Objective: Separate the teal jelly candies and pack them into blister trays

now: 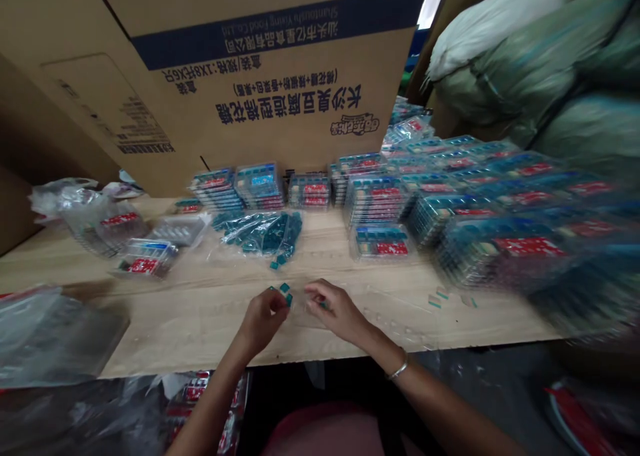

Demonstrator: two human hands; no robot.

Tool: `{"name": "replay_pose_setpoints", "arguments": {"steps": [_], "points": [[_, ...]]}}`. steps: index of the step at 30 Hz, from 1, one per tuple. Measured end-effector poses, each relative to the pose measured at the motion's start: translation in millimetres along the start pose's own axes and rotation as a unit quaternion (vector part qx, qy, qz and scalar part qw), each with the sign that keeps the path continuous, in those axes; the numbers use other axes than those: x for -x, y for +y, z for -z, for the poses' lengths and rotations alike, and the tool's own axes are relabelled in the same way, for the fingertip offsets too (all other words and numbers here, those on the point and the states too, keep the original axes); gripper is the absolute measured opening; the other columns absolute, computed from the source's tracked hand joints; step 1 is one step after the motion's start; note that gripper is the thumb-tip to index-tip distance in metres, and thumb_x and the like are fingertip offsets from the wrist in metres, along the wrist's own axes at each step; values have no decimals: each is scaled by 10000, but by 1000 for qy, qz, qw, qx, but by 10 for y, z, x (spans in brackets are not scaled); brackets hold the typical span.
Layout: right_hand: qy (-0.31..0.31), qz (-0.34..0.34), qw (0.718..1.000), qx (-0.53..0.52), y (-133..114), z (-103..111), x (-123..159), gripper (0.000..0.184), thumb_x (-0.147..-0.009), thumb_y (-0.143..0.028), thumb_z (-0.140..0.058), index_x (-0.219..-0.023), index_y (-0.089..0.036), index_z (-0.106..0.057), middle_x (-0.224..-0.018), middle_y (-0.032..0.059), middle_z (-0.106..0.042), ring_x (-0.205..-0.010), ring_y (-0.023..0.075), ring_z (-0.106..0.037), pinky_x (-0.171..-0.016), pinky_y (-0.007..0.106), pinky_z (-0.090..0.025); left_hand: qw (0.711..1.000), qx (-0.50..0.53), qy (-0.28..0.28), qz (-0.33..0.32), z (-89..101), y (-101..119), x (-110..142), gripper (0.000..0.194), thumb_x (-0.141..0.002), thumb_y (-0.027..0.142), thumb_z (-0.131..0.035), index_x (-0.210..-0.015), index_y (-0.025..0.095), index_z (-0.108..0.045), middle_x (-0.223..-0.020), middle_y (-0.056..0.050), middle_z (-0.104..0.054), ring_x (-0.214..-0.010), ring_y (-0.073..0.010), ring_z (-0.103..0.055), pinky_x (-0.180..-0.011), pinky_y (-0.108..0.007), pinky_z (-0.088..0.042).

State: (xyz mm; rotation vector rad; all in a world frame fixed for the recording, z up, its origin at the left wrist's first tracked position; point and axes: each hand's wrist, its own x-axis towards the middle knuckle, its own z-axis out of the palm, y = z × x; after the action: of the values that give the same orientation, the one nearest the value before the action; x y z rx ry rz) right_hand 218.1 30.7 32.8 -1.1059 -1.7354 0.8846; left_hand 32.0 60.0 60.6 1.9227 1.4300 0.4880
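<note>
My left hand (264, 317) is closed in a pinch, with a small teal square (289, 300) at its fingertips. Another teal square (285, 287) shows just beyond those fingers. To the right, my right hand (336, 309) is also closed, thumb against fingers; a bit of teal shows between them, partly hidden. Both hands are just above the wooden table (200, 323), a short gap apart. Behind them lies a clear plastic bag (263, 233) full of teal squares, a few loose at its mouth. Clear plastic trays (390, 316) seem to lie beside my right hand, hard to make out.
Stacked clear packs (377, 199) with red labels line the back and fill the right side. A large cardboard box (280, 129) stands behind. Plastic sleeves (55, 336) lie at left, near a filled pack (145, 259). Small pale strips (435, 301) lie at right.
</note>
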Motion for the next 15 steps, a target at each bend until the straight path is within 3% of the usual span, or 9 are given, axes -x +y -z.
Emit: {"name": "replay_pose_setpoints", "arguments": {"steps": [3, 6, 11, 15], "points": [[-44, -82, 977, -192, -62, -72, -21, 215, -811, -304, -558, -992, -189, -583, -903, 27, -634, -751, 129, -570, -678, 256, -443, 960, 274, -58, 18, -24, 46, 135, 138, -658, 266, -662, -677, 164, -571, -637, 18, -572, -610, -114, -501, -612, -228, -380], [-70, -134, 951, -269, -110, -120, 66, 189, -753, -345, -621, -812, -169, -581, -714, -20, -575, -635, 100, -514, -616, 230, -404, 898, 427, -92, 61, -106, 91, 279, 228, -590, 296, -753, -662, 153, -591, -650, 16, -594, -630, -98, -494, -643, -213, -373], [-75, -148, 954, -249, -205, -73, 337, 148, -759, -309, -604, -773, -168, -558, -678, -31, -526, -620, 93, -469, -582, 213, -363, 816, 542, -159, 126, -269, 140, 456, 242, -544, 269, -808, -658, 139, -638, -582, 26, -565, -552, -65, -425, -554, -187, -309], [-73, -117, 971, -193, -279, 18, 421, 67, -721, -217, -592, -749, -176, -546, -726, -20, -541, -664, 104, -481, -614, 218, -384, 804, 554, -172, 131, -354, 193, 489, 255, -509, 246, -827, -619, 138, -624, -571, 28, -556, -557, -67, -423, -562, -189, -310]]}}
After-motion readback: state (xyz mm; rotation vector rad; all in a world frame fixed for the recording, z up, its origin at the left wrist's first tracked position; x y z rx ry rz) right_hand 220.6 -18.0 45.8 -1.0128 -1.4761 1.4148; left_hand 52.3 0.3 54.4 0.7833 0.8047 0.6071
